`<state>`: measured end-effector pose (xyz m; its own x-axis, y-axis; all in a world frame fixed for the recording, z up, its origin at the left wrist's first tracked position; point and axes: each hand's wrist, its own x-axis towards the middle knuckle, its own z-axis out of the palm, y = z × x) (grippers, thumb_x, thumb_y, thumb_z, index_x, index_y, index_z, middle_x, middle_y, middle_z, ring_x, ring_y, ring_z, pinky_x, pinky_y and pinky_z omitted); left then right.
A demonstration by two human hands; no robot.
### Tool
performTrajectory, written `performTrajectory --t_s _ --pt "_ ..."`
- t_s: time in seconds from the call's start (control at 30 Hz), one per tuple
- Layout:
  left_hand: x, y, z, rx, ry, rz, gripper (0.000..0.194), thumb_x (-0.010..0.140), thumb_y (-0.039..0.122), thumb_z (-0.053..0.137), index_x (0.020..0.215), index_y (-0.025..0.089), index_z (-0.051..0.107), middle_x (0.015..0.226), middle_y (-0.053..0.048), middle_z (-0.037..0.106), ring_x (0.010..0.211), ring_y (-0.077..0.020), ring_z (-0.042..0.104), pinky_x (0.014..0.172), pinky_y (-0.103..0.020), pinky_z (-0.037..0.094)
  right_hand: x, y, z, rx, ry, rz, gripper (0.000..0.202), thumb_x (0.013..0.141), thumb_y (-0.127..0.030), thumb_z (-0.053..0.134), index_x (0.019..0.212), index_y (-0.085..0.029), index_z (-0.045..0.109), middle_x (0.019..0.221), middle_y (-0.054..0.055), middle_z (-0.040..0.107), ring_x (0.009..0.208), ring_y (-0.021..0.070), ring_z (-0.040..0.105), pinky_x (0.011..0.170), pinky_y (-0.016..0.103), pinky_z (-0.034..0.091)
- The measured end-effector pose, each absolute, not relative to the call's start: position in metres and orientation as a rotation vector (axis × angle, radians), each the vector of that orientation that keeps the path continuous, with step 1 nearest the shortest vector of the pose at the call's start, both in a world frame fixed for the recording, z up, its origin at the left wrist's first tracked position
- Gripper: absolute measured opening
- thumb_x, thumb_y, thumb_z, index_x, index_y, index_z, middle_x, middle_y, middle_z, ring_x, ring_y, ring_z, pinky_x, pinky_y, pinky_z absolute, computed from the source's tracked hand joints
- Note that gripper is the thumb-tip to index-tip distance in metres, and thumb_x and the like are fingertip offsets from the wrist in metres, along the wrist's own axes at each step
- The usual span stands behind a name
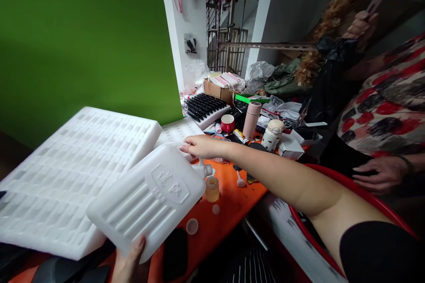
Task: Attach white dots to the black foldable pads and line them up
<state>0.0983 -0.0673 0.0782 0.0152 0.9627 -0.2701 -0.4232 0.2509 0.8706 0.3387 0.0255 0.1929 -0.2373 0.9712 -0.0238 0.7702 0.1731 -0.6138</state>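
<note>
A translucent white plastic jug [149, 203] is tilted in front of me, its open-looking neck pointing right. My right hand [203, 147] is closed around the handle at its top. Underneath, my left hand [129, 260] grips the lower end, thumb on the near face; its other fingers are hidden. Just below the jug's mouth stands a small bottle [212, 190] with amber liquid inside. A round translucent cap [191, 226] and a smaller pale disc [216, 209] lie on the orange table [229, 212].
White foam trays [83, 163] fill the left, before a green panel [86, 44]. Behind are a red mug [227, 124], a pink flask [252, 119] and a tray of black parts [206, 108]. Another person [381, 110] stands right, by a red tub [332, 177], holding a metal strip.
</note>
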Motion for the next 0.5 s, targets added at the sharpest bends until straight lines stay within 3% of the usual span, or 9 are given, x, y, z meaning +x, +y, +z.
performTrajectory --t_s 0.23,0.5 --pt "0.096 -0.067 0.07 0.665 0.965 1.205 0.07 0.071 0.037 0.064 0.133 0.033 0.032 0.133 0.0 0.045 0.124 -0.0307 0.034 0.105 -0.043 0.025 0.345 0.024 0.194 -1.555 -2.032 0.892 0.031 0.085 -0.044 0.043 0.075 -0.016 0.051 0.071 0.001 0.061 0.061 0.0111 0.052 0.052 0.02 0.036" --pt "0.097 -0.072 0.071 0.626 0.956 1.219 0.07 0.07 0.04 0.063 0.133 0.029 0.034 0.124 -0.002 0.055 0.123 -0.0295 0.036 0.104 -0.041 0.03 0.373 0.021 0.174 -1.4 -1.758 0.804 0.042 0.086 -0.053 0.035 0.089 -0.016 0.056 0.083 0.002 0.062 0.053 0.0073 0.046 0.048 0.019 0.036"
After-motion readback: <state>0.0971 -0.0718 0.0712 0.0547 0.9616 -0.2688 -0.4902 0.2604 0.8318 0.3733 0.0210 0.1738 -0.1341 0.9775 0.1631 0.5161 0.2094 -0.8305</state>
